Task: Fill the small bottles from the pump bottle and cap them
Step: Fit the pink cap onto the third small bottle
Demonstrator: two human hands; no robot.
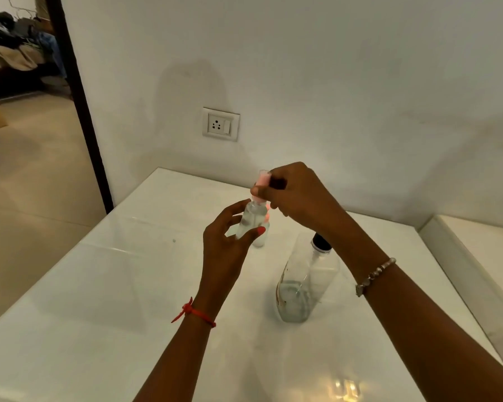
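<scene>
The left hand (pixel 227 236) grips a small clear bottle (pixel 251 217), thumb and fingers curled round its body, and holds it upright above the white tabletop (pixel 114 285). The right hand (pixel 296 192) pinches a pink cap (pixel 262 181) at the bottle's neck. A second small bottle (pixel 260 240) stands on the tabletop just behind the held one and is partly hidden by it. The pump bottle (pixel 305 285), clear with a black collar, stands near, under the right forearm. A wall socket (pixel 220 124) sits on the wall behind.

Head cam, fwd/down, close over table (pixel 84 285)
</scene>
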